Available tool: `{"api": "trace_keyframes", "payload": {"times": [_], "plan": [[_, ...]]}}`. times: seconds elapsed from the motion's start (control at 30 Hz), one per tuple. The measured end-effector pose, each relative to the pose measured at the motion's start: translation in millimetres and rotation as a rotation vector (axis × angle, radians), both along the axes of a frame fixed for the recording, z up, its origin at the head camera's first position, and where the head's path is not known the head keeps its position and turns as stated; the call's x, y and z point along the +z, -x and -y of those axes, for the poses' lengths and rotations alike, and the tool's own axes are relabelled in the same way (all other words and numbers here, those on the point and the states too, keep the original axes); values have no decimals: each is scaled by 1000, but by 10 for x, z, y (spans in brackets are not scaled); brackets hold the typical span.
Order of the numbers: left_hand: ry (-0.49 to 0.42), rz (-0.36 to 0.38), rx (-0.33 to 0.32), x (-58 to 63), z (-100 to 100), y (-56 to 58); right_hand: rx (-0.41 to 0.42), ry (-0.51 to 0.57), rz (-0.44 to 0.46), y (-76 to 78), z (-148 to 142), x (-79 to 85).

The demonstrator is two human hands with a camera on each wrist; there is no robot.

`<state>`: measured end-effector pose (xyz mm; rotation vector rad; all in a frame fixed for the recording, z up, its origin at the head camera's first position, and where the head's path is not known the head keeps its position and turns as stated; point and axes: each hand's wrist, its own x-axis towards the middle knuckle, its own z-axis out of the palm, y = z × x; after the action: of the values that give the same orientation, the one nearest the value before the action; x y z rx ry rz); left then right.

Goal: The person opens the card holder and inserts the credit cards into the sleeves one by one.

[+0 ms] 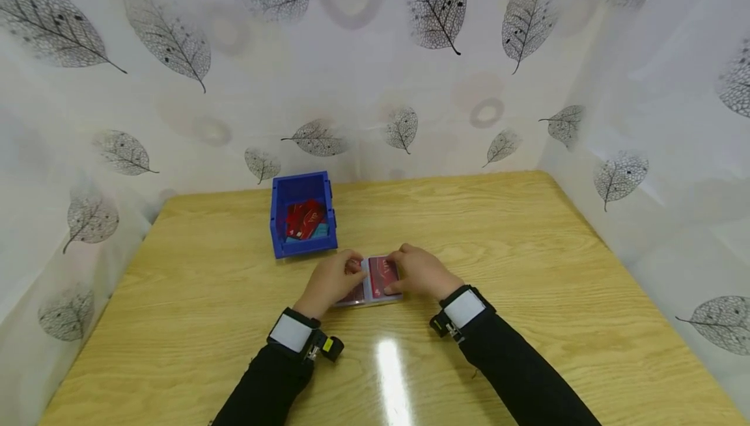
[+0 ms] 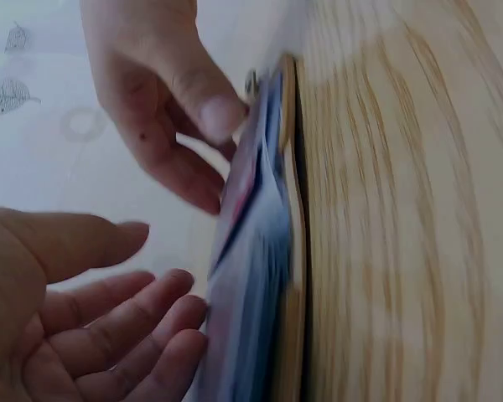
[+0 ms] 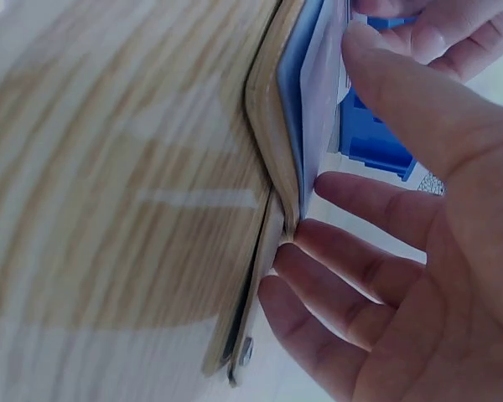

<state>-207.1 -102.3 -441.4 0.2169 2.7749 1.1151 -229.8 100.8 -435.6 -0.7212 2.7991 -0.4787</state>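
A card holder with clear sleeves lies spread on the wooden table; its tan cover (image 3: 268,100) shows edge-on in the right wrist view. A red card (image 1: 382,275) sits on its right page, and more red shows through the left page (image 1: 353,295). My right hand (image 1: 423,272) spans that red card, thumb and fingertips touching the page, fingers fairly straight. In the left wrist view, my left hand (image 2: 101,310) has loosely bent fingers close by the sleeves (image 2: 243,310), thumb apart, nothing between them.
A blue bin (image 1: 306,247) stands behind the card holder, to the left, with several red cards (image 1: 305,219) and something light blue inside. Leaf-patterned curtain (image 1: 363,74) hangs along the back and sides of the table (image 1: 498,230).
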Motion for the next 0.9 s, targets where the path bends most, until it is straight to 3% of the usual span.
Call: {"api": "trace_keyframes", "payload": {"times": [0.13,0.33,0.4,0.7,0.9], "plan": [[41,-37,-29,-13,171,-53,-11,-46,-22,0,58,1],[112,-5,-183,-38,314,-103,-38,-109,-7,2,134,51],[135,-20,-206,-50,328,-111,-43,-114,4,3,153,69],[149,-68,-129,-87,273,-136,-50,-103,8,-4,171,74],[174,-100,-117,-110,168,-130,-56,-93,5,22,128,103]]}}
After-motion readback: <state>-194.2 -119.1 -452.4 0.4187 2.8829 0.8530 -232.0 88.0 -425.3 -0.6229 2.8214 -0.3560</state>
